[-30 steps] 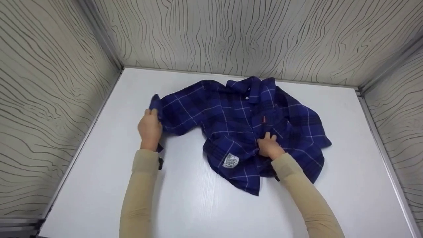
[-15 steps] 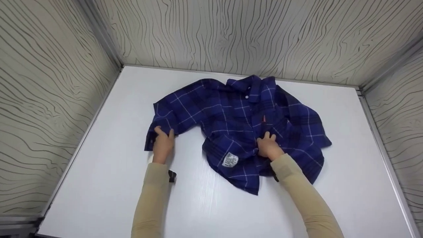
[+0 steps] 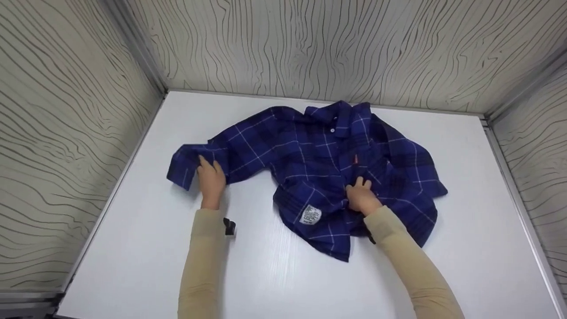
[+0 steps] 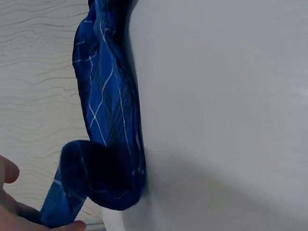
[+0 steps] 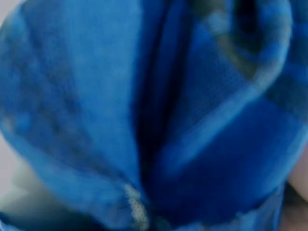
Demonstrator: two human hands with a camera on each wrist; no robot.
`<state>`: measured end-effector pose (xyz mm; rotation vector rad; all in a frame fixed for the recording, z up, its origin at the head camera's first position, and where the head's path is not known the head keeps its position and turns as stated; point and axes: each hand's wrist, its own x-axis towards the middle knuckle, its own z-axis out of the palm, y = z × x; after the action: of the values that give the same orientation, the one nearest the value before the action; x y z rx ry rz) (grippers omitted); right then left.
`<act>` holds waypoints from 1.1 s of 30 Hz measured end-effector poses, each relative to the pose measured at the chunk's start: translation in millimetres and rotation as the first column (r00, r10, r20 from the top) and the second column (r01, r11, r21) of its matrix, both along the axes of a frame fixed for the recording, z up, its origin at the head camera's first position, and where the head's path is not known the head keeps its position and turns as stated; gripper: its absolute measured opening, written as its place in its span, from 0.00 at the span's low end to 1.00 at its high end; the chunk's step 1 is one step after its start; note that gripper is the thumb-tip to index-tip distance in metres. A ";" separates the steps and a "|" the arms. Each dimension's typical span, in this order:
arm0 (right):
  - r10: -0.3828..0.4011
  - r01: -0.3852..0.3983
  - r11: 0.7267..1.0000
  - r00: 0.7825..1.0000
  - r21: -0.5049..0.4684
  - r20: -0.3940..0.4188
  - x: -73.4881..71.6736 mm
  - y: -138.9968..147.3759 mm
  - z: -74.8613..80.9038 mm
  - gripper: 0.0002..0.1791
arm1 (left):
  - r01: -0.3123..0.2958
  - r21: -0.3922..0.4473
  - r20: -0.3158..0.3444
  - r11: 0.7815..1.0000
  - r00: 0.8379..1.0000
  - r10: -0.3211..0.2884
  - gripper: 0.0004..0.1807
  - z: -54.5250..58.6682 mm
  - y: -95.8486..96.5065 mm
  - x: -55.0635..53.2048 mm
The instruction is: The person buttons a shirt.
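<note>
A blue plaid button-up shirt point(image 3: 305, 150) lies rumpled on the white table, collar toward the back wall. My left hand point(image 3: 211, 181) holds its left-hand sleeve point(image 3: 248, 141) near the cuff, and the cuff end point(image 3: 180, 166) folds out beyond the fingers to the left. In the left wrist view, the sleeve's cloth point(image 4: 60, 199) runs in between the fingers at the lower left. Over the shirt's lower front, my right hand point(image 3: 362, 195) grips bunched cloth, with the fingertips partly hidden in it. Blurred folds point(image 5: 202, 125) fill the right wrist view.
A white printed label point(image 3: 310, 215) shows on the turned-up hem. The other sleeve point(image 3: 416, 164) bends down at the right. Wood-grain panels point(image 3: 301, 48) with metal edges enclose the white table point(image 3: 274, 288) at the back and sides.
My left hand lowered the raised sleeve end onto the table, moving right and toward me. Afterwards it moved slightly up and left, turning the cuff outward. My right hand stays put.
</note>
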<state>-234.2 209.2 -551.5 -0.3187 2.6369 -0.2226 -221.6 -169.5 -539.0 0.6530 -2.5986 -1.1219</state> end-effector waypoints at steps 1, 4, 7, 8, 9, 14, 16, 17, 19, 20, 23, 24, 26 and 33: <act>-0.001 0.001 1.000 1.000 0.003 0.009 -0.5 0.5 -0.1 0.18 | 0.022 -0.069 -0.001 0.997 1.000 -0.022 0.31 1.2 5.1 -4.0; 0.003 -0.003 1.000 1.000 0.005 0.022 -1.4 0.8 0.5 0.20 | 0.119 -0.326 0.044 0.938 0.993 -0.110 0.31 4.1 21.9 -17.8; 0.008 -0.008 1.000 1.000 -0.003 0.021 -1.9 -0.3 0.4 0.21 | 0.321 -0.490 0.179 0.810 0.947 -0.267 0.29 4.1 38.9 -31.0; 0.008 -0.008 1.000 1.000 -0.004 0.020 -1.8 -0.8 0.6 0.21 | 0.407 -0.493 0.233 0.769 0.913 -0.334 0.27 3.2 44.3 -34.4; 0.009 -0.009 1.000 1.000 -0.004 0.018 -1.5 -1.3 0.7 0.21 | 0.493 -0.469 0.282 0.733 0.870 -0.405 0.25 1.9 49.6 -37.0; 0.018 -0.018 1.000 1.000 0.000 0.006 0.5 -3.4 0.3 0.21 | 0.701 -0.323 0.408 0.636 0.709 -0.575 0.16 -8.4 65.2 -42.5; 0.018 -0.018 1.000 1.000 -0.003 -0.002 1.1 -3.6 -0.3 0.21 | 0.695 -0.335 0.413 0.636 0.716 -0.564 0.14 -11.4 67.2 -43.0; 0.018 -0.018 1.000 1.000 -0.002 -0.006 1.3 -3.4 -0.5 0.21 | 0.688 -0.342 0.409 0.640 0.722 -0.558 0.14 -12.3 68.0 -43.4; 0.015 -0.015 1.000 1.000 0.005 -0.017 1.7 -2.7 -0.3 0.20 | 0.671 -0.313 0.365 0.672 0.739 -0.566 0.14 -12.8 69.6 -45.6; 0.012 -0.012 1.000 1.000 0.009 -0.021 1.7 -2.3 -0.2 0.19 | 0.658 -0.279 0.328 0.699 0.750 -0.575 0.14 -13.0 70.7 -47.6; 0.004 -0.004 1.000 1.000 0.027 -0.025 1.5 -1.1 0.3 0.19 | 0.588 -0.109 0.173 0.801 0.805 -0.568 0.19 -12.5 76.0 -56.4; 0.001 0.000 1.000 1.000 0.026 -0.022 1.4 -1.2 0.3 0.19 | 0.551 -0.054 0.127 0.833 0.831 -0.542 0.22 -12.3 78.2 -59.5; -0.010 0.010 1.000 1.000 0.017 -0.013 1.2 -2.0 -0.1 0.20 | 0.466 0.016 0.059 0.885 0.883 -0.466 0.28 -12.0 82.5 -65.3; -0.031 0.031 0.999 0.999 0.011 -0.014 2.2 -6.9 -3.3 0.18 | 0.525 -0.262 0.053 0.810 0.846 -0.531 0.28 -15.8 93.9 -67.4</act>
<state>-232.0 202.3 -554.9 -0.2769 2.6575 -0.2162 -289.0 -75.6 -554.8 -0.1662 -2.9214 -0.8570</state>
